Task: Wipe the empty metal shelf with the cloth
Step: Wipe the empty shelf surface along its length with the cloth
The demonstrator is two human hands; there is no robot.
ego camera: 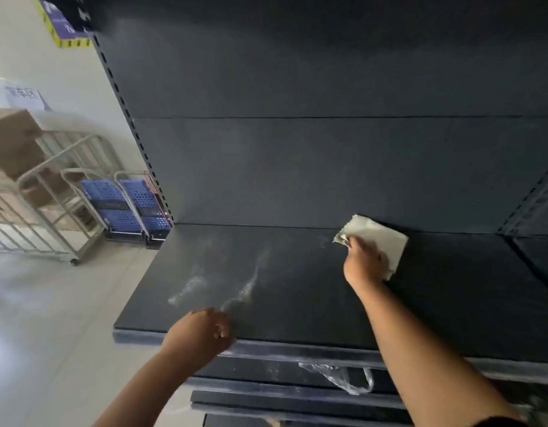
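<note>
Wiping under way: right hand point(363, 263) grip is clenched on the cloth point(380, 238), one corner bunched at the fingers. The rest is pressed flat on the table point(297, 303) (the empty metal shelf deck), hard against the back panel point(297, 167), likely to catch the rear edge. Left hand point(201, 329) grip is curled and holds nothing. It sits at the table's front lip, probably bracing the reach. Dust streaks point(248, 288) are left of centre, well apart from the cloth, so that patch is not yet done.

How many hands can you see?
2. The left hand is at the metal shelf's front edge; the right hand holds the cloth against the shelf near its back.
</note>
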